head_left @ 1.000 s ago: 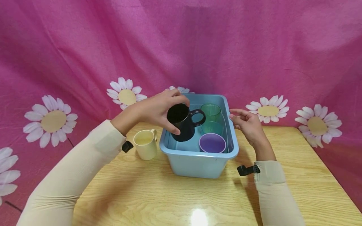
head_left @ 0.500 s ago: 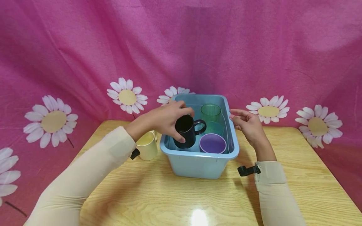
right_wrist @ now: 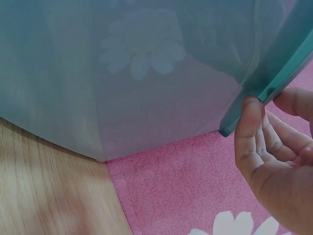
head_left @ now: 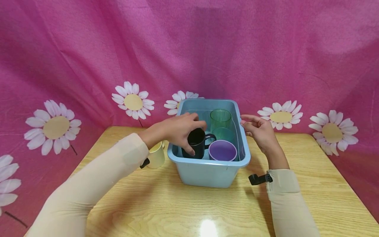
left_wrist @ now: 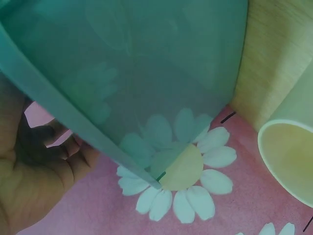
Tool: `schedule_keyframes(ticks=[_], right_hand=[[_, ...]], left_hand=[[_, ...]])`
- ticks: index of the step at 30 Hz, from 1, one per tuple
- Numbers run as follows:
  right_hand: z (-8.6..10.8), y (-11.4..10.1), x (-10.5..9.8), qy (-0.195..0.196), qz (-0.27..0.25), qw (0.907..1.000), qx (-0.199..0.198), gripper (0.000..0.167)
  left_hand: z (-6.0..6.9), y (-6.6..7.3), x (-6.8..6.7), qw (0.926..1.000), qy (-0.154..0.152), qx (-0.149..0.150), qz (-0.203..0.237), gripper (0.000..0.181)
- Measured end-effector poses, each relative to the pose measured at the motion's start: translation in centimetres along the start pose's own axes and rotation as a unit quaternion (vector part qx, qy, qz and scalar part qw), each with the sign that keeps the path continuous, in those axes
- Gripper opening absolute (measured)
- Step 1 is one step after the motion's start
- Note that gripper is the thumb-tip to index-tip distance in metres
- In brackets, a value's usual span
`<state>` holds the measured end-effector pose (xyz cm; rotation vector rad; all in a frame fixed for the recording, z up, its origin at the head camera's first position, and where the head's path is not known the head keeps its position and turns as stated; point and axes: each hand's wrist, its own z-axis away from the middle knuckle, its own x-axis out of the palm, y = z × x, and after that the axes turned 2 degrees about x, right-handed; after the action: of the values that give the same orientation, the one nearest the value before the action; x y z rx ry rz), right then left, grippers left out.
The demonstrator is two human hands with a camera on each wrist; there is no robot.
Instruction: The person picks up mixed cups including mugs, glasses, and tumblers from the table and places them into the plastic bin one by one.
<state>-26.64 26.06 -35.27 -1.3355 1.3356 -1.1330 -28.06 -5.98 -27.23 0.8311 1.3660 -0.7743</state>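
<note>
A black mug (head_left: 197, 144) stands upright inside the blue plastic tub (head_left: 207, 172), at its near left, handle to the right. My left hand (head_left: 182, 129) grips the mug's rim from above, thumb on the near side. My right hand (head_left: 262, 133) pinches the tub's right rim; the right wrist view shows its fingers (right_wrist: 249, 122) at the rim's edge. Beside the mug in the tub sits a purple cup (head_left: 222, 150). Behind that are a teal glass (head_left: 223, 134) and a green glass (head_left: 220, 118). In the left wrist view the tub's wall hides the mug.
A cream mug (head_left: 157, 156) stands on the wooden table (head_left: 177, 210) just left of the tub, partly behind my left wrist; its mouth also shows in the left wrist view. A pink curtain with daisies (head_left: 189, 49) hangs behind the table.
My left hand has moved right and down, lowering the black mug deeper into the tub near the purple cup. My right hand stays on the rim.
</note>
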Motion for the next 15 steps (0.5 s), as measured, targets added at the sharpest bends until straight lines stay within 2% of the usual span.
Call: schedule_keyframes(ticks=[15], right_hand=[[0.1, -0.2, -0.1, 0.004, 0.018, 0.9998, 0.005, 0.043]], left_hand=[[-1.8, 0.3, 2.4, 0.996, -0.08, -0.024, -0.032, 0.079]])
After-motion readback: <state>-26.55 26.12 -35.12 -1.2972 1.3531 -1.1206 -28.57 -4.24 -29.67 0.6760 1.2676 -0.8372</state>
